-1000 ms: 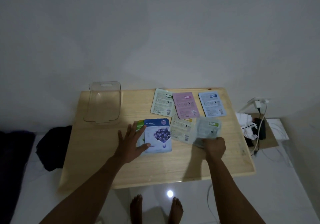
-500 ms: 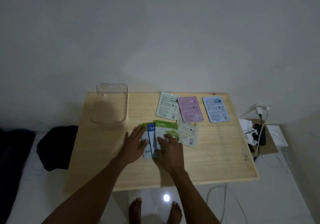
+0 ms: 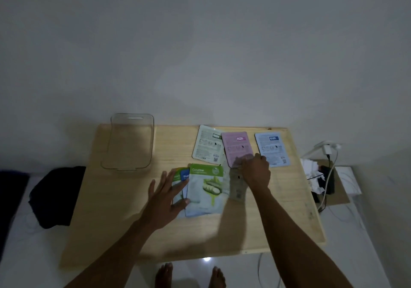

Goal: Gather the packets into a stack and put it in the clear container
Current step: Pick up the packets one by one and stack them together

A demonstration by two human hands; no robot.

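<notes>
A fanned stack of packets lies mid-table with a green cucumber packet (image 3: 208,189) on top and a blue one (image 3: 185,176) peeking out at its left. My left hand (image 3: 165,195) rests flat on the stack's left edge, fingers spread. My right hand (image 3: 255,172) is curled over the top end of a pale packet (image 3: 236,187), right at the lower edge of the pink packet (image 3: 235,147). A white packet (image 3: 206,144) and a light blue packet (image 3: 272,148) lie at the back. The clear container (image 3: 131,142) stands at the back left with nothing in it.
The wooden table (image 3: 133,221) stands against a white wall. A dark cloth (image 3: 55,195) lies on the floor to the left. Chargers, cables and crumpled paper (image 3: 320,176) lie to the right. My bare feet (image 3: 189,276) show below the table's front edge.
My right hand laid the cucumber packet on the stack, then left it and reached back right to the pale packet. My left hand stayed on the stack's left side.
</notes>
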